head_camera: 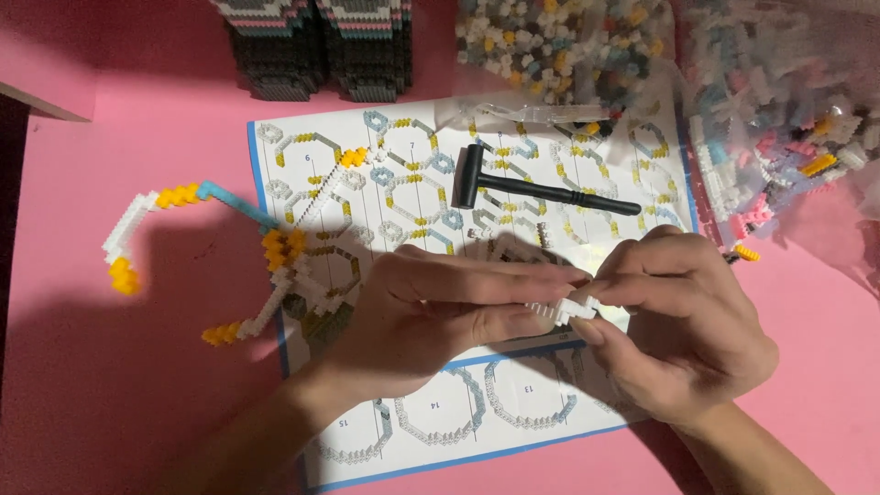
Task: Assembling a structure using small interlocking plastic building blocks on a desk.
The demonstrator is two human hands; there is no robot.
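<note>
Both hands, the left hand (pixel 431 307) and the right hand (pixel 678 321), pinch a short white brick strip (pixel 561 310) between fingertips above the instruction sheet (pixel 440 147) on the pink desk (pixel 110 385). Uneven pressure could snap the strip apart, scattering bricks. The small black hammer (pixel 536 188) and the white-and-yellow brick chain (pixel 275 266) lie near.

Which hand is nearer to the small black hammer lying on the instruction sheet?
Right. The right hand is just below the small black hammer's handle end; the left hand lies lower, below its head.
</note>
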